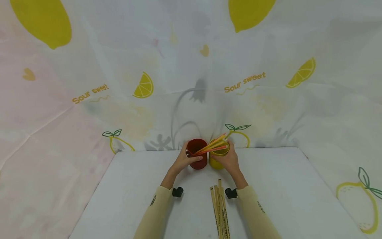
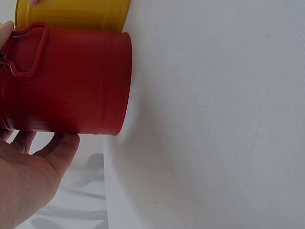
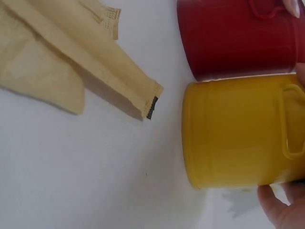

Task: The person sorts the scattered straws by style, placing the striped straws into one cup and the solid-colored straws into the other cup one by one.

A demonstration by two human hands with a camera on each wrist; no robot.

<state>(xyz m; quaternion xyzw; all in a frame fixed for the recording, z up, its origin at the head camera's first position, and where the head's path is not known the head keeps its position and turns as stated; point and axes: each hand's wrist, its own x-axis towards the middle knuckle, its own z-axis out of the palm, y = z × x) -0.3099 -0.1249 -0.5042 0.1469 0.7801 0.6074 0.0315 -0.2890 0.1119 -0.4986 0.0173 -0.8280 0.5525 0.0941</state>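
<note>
The left hand's [image 1: 180, 162] fingers grip the red cup [image 1: 198, 165]; the right hand's [image 1: 231, 162] grip the yellow cup [image 1: 215, 164] just beside it, near the table's [image 1: 134, 199] far edge. Straws [image 1: 213, 146] lean from red over yellow.

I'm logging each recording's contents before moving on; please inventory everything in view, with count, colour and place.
Red bucket: 1, red, far side of table
Yellow bucket: 1, yellow, right beside the red one
Straws: several, exact count unclear, orange and yellow, slanting from the red bucket's mouth over the yellow bucket
Paper packets: several, overlapping, tan, on table between the forearms
Table: 1, white, beneath everything
Backdrop: pale, lemon-printed, behind table
Wrist cameras: 2, black, one per wrist
Sleeves: 2, cream, on forearms
Left grip: 1, bare, holding red bucket
Right grip: 1, bare, holding yellow bucket
</note>
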